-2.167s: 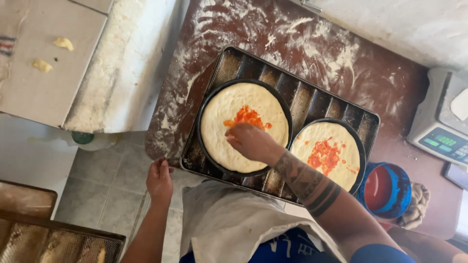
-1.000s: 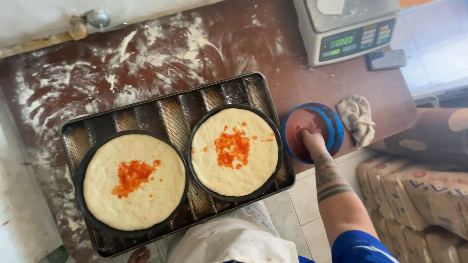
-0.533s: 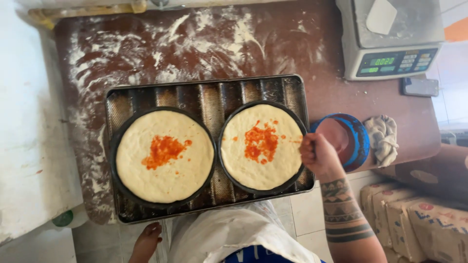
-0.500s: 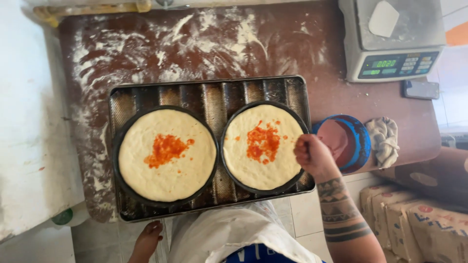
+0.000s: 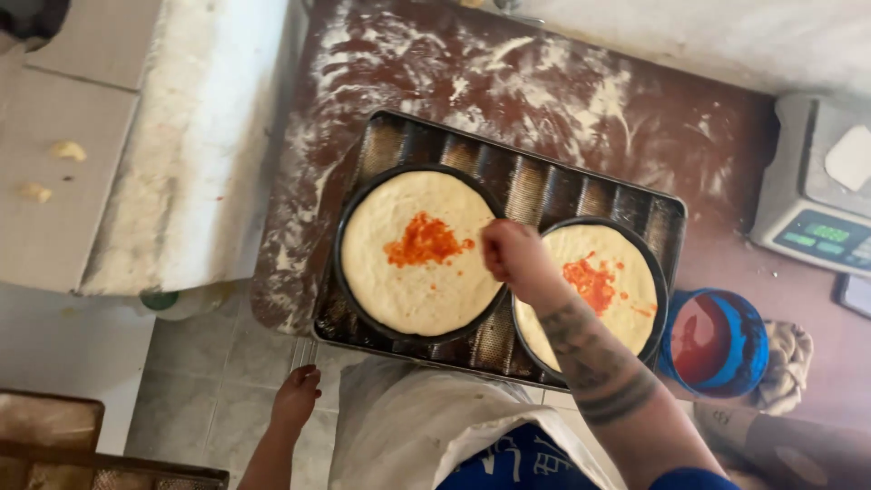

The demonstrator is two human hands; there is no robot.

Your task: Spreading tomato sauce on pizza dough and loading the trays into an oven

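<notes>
Saucing 2 dough rounds, right hand moving onto the left one.

Left hand (image 5: pixel 295 399) hangs loose, fingers slack, holding nothing. Left dough round (image 5: pixel 420 251), sauce blob (image 5: pixel 424 242) just left of the right fingertips. Right hand (image 5: pixel 513 257) curled; cannot tell what it pinches. Next call, I judge: spread outward. Corrugated tray (image 5: pixel 531 186) long axis runs left-right, slightly tilted. Sauce tub (image 5: pixel 714 342) far right.

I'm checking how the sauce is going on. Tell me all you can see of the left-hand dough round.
The left dough round is a pale, smooth disc that fills a dark round pan. It lies flat on a ridged metal tray. A ragged patch of red-orange sauce sits near its middle, unspread. The right hand hovers at its right edge; I cannot tell if it touches.
</notes>
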